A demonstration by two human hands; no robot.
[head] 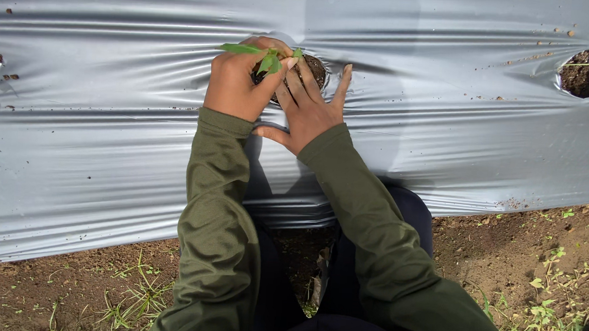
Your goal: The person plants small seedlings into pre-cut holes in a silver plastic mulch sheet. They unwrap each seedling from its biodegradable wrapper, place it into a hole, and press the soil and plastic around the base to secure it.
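My left hand (235, 82) is closed around a small green seedling (266, 58), holding it over a round planting hole (315, 69) cut in the silver plastic mulch sheet (107, 142). My right hand (308, 106) rests flat beside it, fingers spread and reaching into the dark soil of the hole. The seedling's leaves stick out above my left fingers. Its roots are hidden by my hands. Both arms wear olive green sleeves.
A second planting hole (583, 73) with dark soil and a thin green shoot lies at the far right of the sheet. Bare brown earth (505, 250) with sparse grass and weeds runs along the sheet's near edge. Soil crumbs dot the plastic.
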